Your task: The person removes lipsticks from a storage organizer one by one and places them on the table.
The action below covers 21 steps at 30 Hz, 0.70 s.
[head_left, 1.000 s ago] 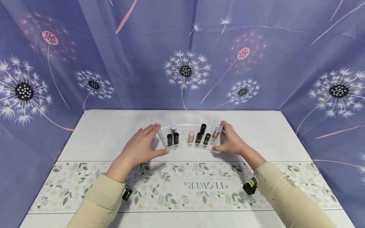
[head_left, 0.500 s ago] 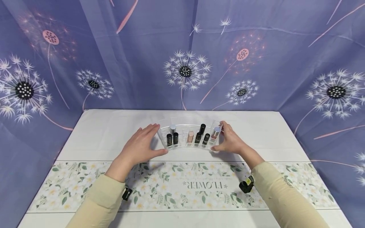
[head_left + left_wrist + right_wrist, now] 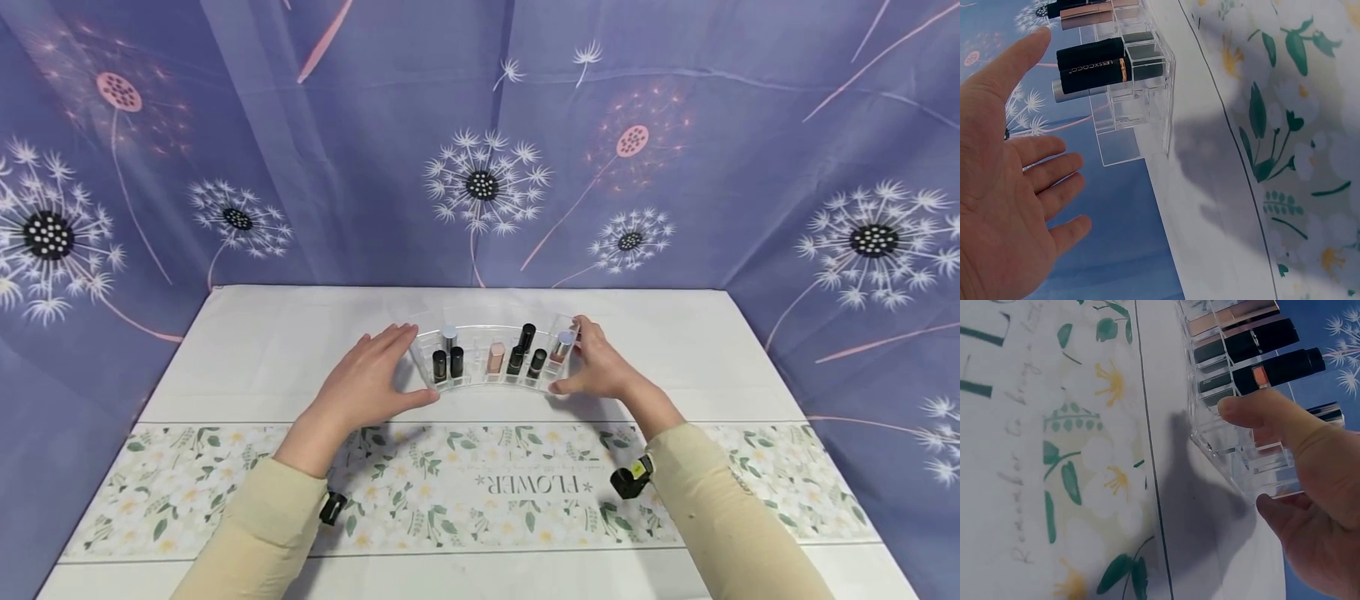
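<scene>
A clear acrylic lipstick organizer (image 3: 474, 384), curved like an arc, stands on the white table. In it are several black lipstick tubes (image 3: 457, 362), a pink one (image 3: 496, 358) and silver-capped ones (image 3: 448, 337). My left hand (image 3: 367, 379) is spread beside the organizer's left end, fingers mostly straight; the left wrist view shows the palm facing it, with a gap between. At the right end my right hand (image 3: 600, 367) grips the organizer, thumb (image 3: 1260, 409) at its front and fingers toward the back. Part of that end is hidden behind the hand in the right wrist view.
A floral strip with the word FLOWER (image 3: 534, 485) crosses the white tabletop (image 3: 262, 350) in front of the organizer. Behind and at both sides hangs a purple-blue curtain (image 3: 360, 167) with dandelion prints. Small black devices (image 3: 632, 479) sit at both wrists.
The head view has drifted slightly, shifting the scene a little left. My right wrist has moved slightly left. The organizer and both hands otherwise keep their places.
</scene>
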Tool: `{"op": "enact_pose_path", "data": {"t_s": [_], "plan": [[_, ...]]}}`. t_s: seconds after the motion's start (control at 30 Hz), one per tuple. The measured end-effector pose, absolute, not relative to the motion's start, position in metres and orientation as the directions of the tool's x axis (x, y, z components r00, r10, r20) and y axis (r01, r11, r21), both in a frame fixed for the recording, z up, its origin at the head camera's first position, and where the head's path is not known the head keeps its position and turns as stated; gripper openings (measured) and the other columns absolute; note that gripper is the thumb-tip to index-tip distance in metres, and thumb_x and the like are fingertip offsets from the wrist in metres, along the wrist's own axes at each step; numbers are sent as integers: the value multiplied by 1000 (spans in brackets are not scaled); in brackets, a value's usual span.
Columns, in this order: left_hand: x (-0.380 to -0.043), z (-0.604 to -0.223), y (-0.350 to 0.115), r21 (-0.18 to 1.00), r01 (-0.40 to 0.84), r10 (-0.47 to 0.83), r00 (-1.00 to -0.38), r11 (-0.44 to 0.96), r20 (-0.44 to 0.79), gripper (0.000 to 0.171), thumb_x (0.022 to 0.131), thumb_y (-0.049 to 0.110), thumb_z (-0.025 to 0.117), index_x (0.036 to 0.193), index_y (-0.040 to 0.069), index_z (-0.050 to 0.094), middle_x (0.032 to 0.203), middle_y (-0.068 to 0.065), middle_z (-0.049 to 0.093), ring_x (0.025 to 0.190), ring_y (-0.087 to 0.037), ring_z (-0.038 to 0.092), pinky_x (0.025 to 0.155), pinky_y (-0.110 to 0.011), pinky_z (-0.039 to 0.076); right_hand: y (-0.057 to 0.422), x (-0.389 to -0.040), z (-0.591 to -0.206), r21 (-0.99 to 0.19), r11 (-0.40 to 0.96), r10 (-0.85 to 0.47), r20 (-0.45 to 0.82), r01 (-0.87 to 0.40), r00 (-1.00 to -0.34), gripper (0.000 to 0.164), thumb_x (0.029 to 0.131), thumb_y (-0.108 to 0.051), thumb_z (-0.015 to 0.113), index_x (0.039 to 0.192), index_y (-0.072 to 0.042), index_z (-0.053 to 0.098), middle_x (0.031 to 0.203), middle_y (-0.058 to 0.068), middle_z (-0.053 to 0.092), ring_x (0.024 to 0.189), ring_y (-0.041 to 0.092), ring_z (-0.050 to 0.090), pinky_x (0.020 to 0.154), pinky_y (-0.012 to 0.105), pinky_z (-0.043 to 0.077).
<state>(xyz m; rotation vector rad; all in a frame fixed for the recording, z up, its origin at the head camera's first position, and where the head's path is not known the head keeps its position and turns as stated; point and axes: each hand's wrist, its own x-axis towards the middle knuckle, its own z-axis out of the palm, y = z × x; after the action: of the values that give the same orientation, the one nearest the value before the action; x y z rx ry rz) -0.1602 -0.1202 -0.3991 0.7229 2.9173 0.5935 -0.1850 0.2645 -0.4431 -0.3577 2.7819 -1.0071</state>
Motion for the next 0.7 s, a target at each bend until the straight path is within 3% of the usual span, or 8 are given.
{"op": "enact_pose_path", "data": {"t_s": [0.17,0.7], "plan": [[-159,-398,-120,393,431,462,-887,812,16,105,89,60,80,164,1,37,169,-17,39,159,-37,32,129,-59,21,263,-185,-440,-654,744,-274,-117,-134,-955,128,73,-17,98,159,14,9,147,38,31,139,55,43,122,58,36],[-161,-399,-116,392,428,467,-884,814,-7,105,89,60,80,166,2,36,170,-18,37,159,-37,30,130,-59,20,267,-186,-439,-612,775,-275,-106,-155,-956,128,73,-23,98,159,15,11,147,39,34,134,54,50,120,59,39]]}}
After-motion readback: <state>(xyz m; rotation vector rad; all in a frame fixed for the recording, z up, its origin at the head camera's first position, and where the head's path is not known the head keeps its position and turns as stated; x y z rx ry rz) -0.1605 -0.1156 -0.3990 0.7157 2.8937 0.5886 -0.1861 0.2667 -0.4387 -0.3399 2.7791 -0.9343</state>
